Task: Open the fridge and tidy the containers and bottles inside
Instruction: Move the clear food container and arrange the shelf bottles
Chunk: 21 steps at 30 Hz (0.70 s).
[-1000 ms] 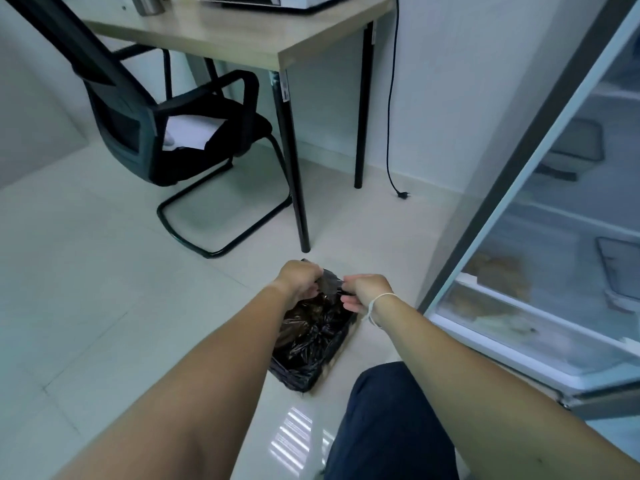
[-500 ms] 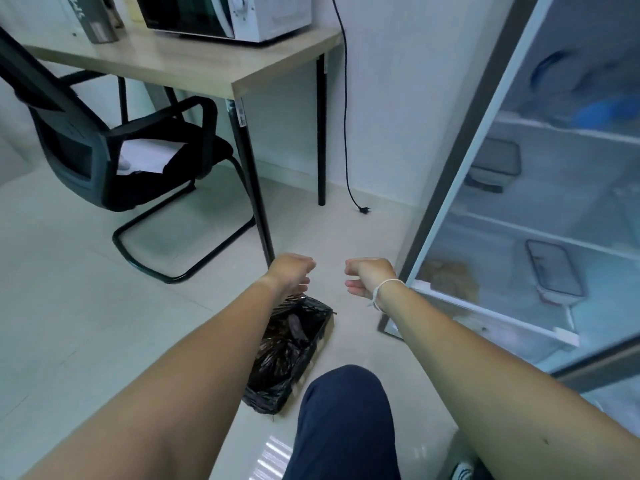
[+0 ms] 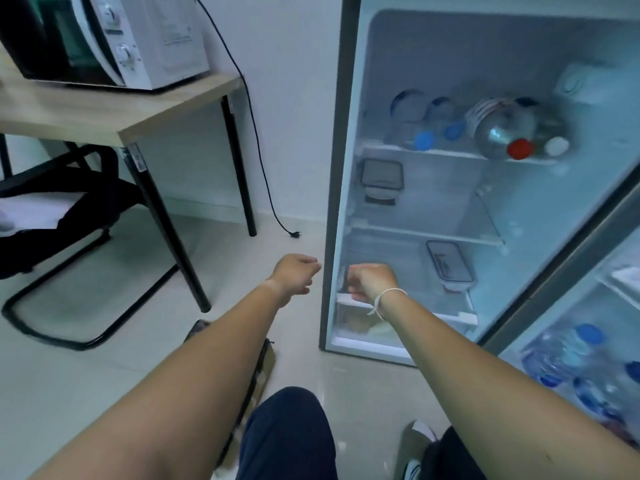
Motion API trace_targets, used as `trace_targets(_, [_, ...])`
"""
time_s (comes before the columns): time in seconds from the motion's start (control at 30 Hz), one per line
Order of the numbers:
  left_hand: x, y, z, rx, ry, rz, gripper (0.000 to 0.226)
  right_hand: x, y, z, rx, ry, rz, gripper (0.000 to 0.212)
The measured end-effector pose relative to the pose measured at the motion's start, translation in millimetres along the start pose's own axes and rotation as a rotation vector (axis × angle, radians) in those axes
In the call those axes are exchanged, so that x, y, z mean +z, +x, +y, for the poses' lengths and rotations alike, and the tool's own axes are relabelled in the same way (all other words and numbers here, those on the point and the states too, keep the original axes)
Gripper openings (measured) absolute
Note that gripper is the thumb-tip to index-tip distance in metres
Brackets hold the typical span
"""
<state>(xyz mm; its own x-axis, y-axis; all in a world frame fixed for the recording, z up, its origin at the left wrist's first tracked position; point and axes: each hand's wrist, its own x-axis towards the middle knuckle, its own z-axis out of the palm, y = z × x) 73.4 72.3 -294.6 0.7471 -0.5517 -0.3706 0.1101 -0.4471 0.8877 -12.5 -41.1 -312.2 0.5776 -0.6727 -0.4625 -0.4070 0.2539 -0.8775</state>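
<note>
Both hands empty, fingers loosely curled: left hand (image 3: 294, 271) over floor, right hand (image 3: 372, 279) before open fridge (image 3: 341, 168); bottles (image 3: 502, 133) on top shelf.

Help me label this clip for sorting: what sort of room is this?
Probably a small office pantry or a dorm-style room, not a full kitchen: an open fridge stands beside a plain desk carrying a microwave, with an office chair tucked under it.

A single head-worn wide-angle view looks forward and down along both outstretched arms, facing the open fridge (image 3: 450, 188) near on the right, tabletop (image 3: 114, 109) far left.
</note>
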Motion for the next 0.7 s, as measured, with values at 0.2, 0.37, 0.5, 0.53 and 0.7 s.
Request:
trace_targets(0.2, [43.0, 2.5, 20.9, 0.067, 0.056, -0.048, 0.038, -52.6, 3.2, 5.8, -0.007, 0.068, 0.093, 0.025])
trace_targets(0.37, [76.9, 8.8, 29.7, 0.087, 0.085, -0.094, 0.029, -87.9, 7.7, 12.3, 0.003, 0.126, 0.131, 0.027])
trace_targets(0.5, [109.0, 21.3, 31.9, 0.051, 0.096, -0.135, 0.036, -118.5, 21.5, 19.3, 0.024, 0.172, 0.164, 0.029])
trace_targets(0.53, [114.4, 23.9, 31.2, 0.041, 0.086, -0.154, 0.038, -124.2, 25.6, 21.6, 0.027, 0.178, 0.177, 0.029])
trace_targets(0.7, [156.3, 53.3, 30.3, 0.009, 0.09, -0.199, 0.04, -161.0, 65.5, 36.4, 0.08, 0.166, 0.249, 0.025])
